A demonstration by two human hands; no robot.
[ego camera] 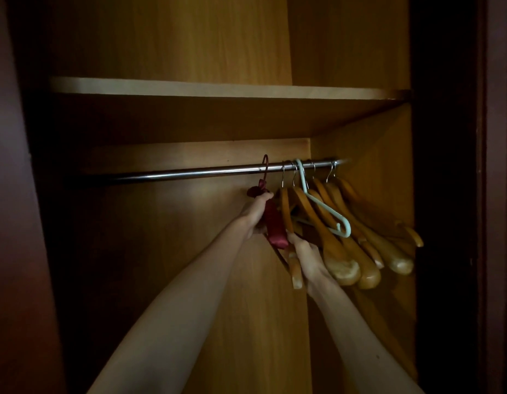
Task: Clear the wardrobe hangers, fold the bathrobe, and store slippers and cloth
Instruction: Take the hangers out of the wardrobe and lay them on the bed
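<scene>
Two bare arms reaching up into a dim wooden wardrobe, under its shelf. Left hand wrapped round the dark red satin-padded hanger, fingers curled over its upper end just below the bow; hook of that hanger over the metal rail, left of the rest. Right hand lower and just to the right, thumb against the bottom end of the red padding; fingers on the far side hidden, so cannot tell whether clasping the red hanger or the nearest wooden one beside it. Red hanger thus between both hands, top end in the left grip, lower end touching the right thumb, tilted down toward the right.

Bunched at the right end of the rail, against the side wall: several wooden hangers on metal hooks, shoulders slanting down to the right, rounded tips glossy. Among them one pale green plastic hanger, hook over the rail, lying across the wooden ones. Rail bare to the left of the red hook. Dark door edge at the left.
</scene>
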